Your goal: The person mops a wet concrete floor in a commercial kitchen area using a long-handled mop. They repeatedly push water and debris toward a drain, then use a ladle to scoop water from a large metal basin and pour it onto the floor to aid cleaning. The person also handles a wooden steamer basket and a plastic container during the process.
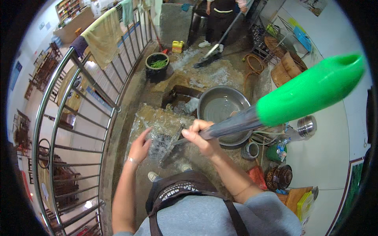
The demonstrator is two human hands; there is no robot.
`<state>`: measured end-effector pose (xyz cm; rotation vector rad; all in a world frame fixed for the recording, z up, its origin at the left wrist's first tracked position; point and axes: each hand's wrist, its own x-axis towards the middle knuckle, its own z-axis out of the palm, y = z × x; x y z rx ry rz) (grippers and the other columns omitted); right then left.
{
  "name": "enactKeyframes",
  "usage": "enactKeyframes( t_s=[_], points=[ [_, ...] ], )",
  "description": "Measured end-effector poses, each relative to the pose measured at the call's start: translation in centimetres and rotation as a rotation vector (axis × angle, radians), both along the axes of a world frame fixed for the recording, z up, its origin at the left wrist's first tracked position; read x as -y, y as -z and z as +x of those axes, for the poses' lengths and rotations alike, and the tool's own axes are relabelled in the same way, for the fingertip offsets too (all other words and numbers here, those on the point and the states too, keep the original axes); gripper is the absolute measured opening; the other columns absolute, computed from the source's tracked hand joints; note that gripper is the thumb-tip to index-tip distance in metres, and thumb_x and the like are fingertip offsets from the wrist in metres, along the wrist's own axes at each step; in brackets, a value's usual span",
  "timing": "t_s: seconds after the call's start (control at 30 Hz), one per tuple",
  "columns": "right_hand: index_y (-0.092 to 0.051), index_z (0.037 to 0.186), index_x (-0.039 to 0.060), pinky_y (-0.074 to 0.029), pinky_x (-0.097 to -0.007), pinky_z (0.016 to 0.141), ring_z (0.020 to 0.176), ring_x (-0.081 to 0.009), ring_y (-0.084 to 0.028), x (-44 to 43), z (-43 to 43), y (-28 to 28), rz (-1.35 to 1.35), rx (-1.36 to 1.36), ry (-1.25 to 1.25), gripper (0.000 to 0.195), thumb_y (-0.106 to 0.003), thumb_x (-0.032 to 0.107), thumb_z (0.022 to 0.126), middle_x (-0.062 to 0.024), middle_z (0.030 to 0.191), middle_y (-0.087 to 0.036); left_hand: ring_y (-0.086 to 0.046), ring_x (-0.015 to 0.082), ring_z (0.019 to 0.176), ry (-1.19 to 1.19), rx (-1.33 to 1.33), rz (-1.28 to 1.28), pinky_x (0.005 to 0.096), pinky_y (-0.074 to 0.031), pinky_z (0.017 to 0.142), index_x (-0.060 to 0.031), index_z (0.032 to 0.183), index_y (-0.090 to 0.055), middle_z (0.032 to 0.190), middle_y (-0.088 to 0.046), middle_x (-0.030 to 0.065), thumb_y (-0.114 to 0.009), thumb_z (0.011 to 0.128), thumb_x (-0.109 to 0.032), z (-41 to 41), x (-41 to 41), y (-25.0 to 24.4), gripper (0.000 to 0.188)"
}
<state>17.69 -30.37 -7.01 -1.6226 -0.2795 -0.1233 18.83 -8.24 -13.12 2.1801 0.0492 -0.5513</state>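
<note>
My right hand (203,138) grips the grey shaft of a long-handled floor tool (307,91), whose green grip rises toward the upper right. Its flat head (171,147) rests on the wet, sudsy concrete floor in front of my feet. Left of the shaft, my left hand (140,149) is in the air with its fingers apart and holds nothing. Beyond my right hand stands a large metal basin (223,103) with cloudy water in it. Beside the basin lies a square drain pit (180,98) with foamy water.
Another person (221,20) stands at the far end with a long-handled broom (212,51). A metal railing (56,85) runs along the left. A black bucket (156,66) with greens and a yellow jug (177,47) stand beyond the pit. A hose (254,63), small bucket (250,150) and baskets line the right.
</note>
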Motion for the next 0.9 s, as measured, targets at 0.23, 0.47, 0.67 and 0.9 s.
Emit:
enactKeyframes(
  t_s=[0.23, 0.47, 0.67, 0.9],
  points=[
    [-0.035, 0.055, 0.0080, -0.029, -0.0219, 0.039, 0.042, -0.0062, -0.036, -2.0, 5.4, 15.1, -0.144, -0.102, -0.005, 0.026, -0.052, 0.002, 0.074, 0.0012, 0.047, -0.038, -0.046, 0.0218, 0.076, -1.391, -0.865, -0.088, 0.0345, -0.038, 0.063, -0.0085, 0.096, -0.051, 0.086, -0.050, 0.0105, -0.041, 0.081, -0.029, -43.0, -22.6, 35.0, 0.027],
    [-0.040, 0.056, 0.0088, -0.027, -0.0200, 0.037, 0.039, -0.0045, -0.033, -8.3, 5.1, -1.0, 0.264, -0.066, -0.235, 0.023, -0.053, 0.005, 0.074, 0.0022, 0.044, -0.037, -0.041, 0.0184, 0.034, -1.832, -0.918, -0.259, 0.0336, -0.032, 0.031, -0.0087, 0.066, -0.045, 0.048, -0.043, 0.0066, -0.039, 0.077, -0.014, -60.0, -9.2, 24.2, 0.014],
    [-0.035, 0.056, 0.0102, -0.025, -0.0217, 0.036, 0.038, -0.0057, -0.031, -8.3, 9.0, 11.0, -0.018, -0.165, -0.244, 0.026, -0.054, 0.005, 0.073, 0.0023, 0.045, -0.037, -0.045, 0.0113, 0.046, -1.489, -0.228, -0.213, 0.0228, -0.036, 0.041, -0.0071, 0.093, -0.057, 0.063, -0.052, 0.0018, -0.048, 0.078, -0.012, -43.2, -6.6, 26.3, 0.018],
    [-0.031, 0.054, 0.0127, -0.027, -0.0223, 0.038, 0.037, -0.0059, -0.027, -9.4, 7.6, 2.4, 0.160, 0.010, -0.115, 0.025, -0.044, 0.008, 0.075, 0.0026, 0.044, -0.031, -0.049, 0.0088, 0.051, -1.342, -0.123, -0.434, 0.0215, -0.041, 0.047, -0.0048, 0.098, -0.055, 0.070, -0.056, 0.0021, -0.050, 0.078, -0.010, -31.0, -8.3, 19.7, 0.022]
  ],
)
